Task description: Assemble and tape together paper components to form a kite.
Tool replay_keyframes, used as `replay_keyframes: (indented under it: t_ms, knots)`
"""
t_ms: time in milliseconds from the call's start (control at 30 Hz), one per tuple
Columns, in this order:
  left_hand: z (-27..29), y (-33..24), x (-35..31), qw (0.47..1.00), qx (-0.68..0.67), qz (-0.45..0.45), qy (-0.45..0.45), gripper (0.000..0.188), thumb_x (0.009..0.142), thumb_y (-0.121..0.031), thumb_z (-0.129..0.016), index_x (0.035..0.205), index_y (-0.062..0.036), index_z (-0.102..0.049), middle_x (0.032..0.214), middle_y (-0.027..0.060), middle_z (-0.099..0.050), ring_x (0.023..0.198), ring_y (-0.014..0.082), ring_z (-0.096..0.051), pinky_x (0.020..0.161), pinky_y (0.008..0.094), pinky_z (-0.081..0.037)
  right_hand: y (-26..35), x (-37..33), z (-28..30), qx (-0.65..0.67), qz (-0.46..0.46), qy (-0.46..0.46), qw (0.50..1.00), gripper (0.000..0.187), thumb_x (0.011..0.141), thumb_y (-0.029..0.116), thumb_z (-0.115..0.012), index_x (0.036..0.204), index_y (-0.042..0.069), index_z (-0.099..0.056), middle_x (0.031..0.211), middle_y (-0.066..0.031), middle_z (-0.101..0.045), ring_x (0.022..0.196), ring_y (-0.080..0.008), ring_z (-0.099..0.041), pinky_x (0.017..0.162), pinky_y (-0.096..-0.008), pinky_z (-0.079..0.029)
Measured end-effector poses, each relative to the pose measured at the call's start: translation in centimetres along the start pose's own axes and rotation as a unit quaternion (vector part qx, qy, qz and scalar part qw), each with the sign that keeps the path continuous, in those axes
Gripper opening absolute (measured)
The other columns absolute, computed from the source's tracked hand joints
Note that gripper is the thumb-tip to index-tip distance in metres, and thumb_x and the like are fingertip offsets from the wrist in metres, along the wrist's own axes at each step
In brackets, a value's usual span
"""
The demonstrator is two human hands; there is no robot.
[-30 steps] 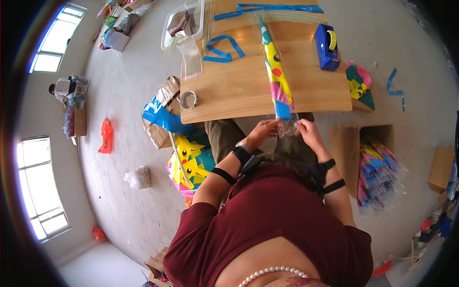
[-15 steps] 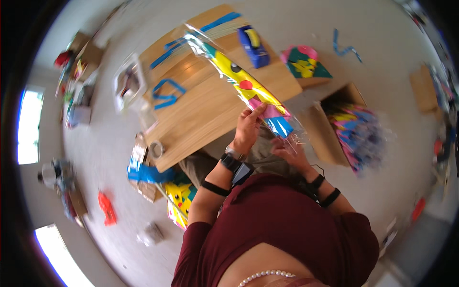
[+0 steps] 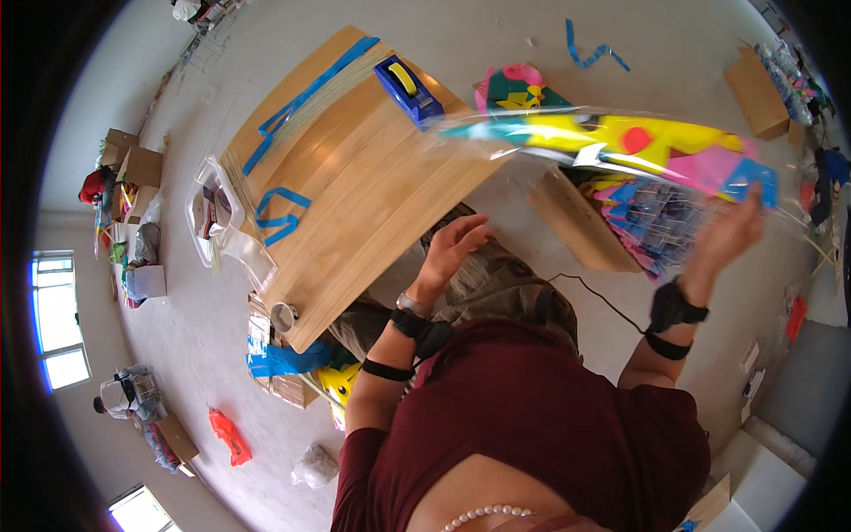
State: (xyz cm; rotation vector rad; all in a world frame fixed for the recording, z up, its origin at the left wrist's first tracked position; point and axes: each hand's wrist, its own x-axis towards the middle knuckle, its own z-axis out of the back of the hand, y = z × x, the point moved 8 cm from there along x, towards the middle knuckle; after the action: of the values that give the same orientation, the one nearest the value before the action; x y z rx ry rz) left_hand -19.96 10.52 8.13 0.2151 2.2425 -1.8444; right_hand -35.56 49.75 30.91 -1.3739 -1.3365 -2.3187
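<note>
My right hand is raised at the right, its fingers closed on the blue end of a long folded kite in a clear plastic sleeve. The kite is yellow, pink and teal with a red spot. It stretches leftward, slightly blurred, above a cardboard box of similar packed kites, and its teal tip overlaps the table's right corner in the picture. My left hand hovers over my lap by the table's near edge. Nothing is in it, and its fingers are loosely apart.
On the wooden table are a blue tape dispenser, thin sticks, blue strips and a tape roll. A white plastic basket stands left of it. A black cable runs to my right wrist. An orange bag lies on the floor.
The kite has moved from above the table to the right, over the box, and turned nearly level. My left hand has let go of it; my right hand now holds its blue end.
</note>
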Motion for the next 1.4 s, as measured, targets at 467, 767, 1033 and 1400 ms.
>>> replay_keyframes:
  t_ms: [467, 767, 1033, 1400]
  knots:
    - [2.8, 4.2, -1.3, 0.998, -0.029, 0.047, -0.039, 0.040, 0.106, -0.029, -0.058, 0.136, -0.0023, -0.059, 0.113, 0.0021, -0.070, 0.101, 0.0084, -0.062, 0.085, 0.0248, -0.048, -5.7, 1.8, -0.4, -0.230, -0.079, 0.078, 0.967, 0.043, 0.105, 0.037, -0.055, 0.091, -0.002, -0.067, 0.070, -0.0136, -0.072, 0.060, -0.0220, -0.071, 0.063, -0.0372, -0.055]
    - [5.7, 6.0, -3.3, 0.995, -0.043, 0.047, -0.082, 0.036, 0.105, -0.025, -0.059, 0.134, -0.0036, -0.062, 0.116, 0.0043, -0.072, 0.099, 0.0092, -0.065, 0.085, 0.0253, -0.049, -15.1, -8.9, -3.3, -0.291, -0.129, 0.147, 0.936, 0.030, 0.102, 0.035, -0.061, 0.109, 0.007, -0.065, 0.088, -0.0161, -0.074, 0.076, -0.0342, -0.073, 0.066, -0.0412, -0.055]
    - [8.5, 6.3, -4.9, 0.984, -0.069, 0.072, -0.149, 0.034, 0.105, -0.025, -0.059, 0.131, -0.0049, -0.064, 0.112, 0.0029, -0.072, 0.099, 0.0089, -0.065, 0.086, 0.0255, -0.050, -3.8, -16.3, -13.0, -0.054, -0.020, 0.295, 0.954, 0.017, 0.103, 0.023, -0.059, 0.114, 0.010, -0.061, 0.096, -0.0138, -0.070, 0.084, -0.0372, -0.069, 0.068, -0.0434, -0.054]
    - [17.3, 10.2, -17.2, 0.930, -0.102, 0.013, -0.354, 0.034, 0.104, -0.027, -0.061, 0.129, -0.0052, -0.066, 0.107, 0.0018, -0.072, 0.097, 0.0090, -0.064, 0.086, 0.0248, -0.050, 13.5, -34.6, -22.0, 0.201, 0.152, 0.639, 0.727, 0.018, 0.096, 0.011, -0.064, 0.114, 0.006, -0.063, 0.095, -0.0142, -0.065, 0.089, -0.0358, -0.065, 0.076, -0.0448, -0.054]
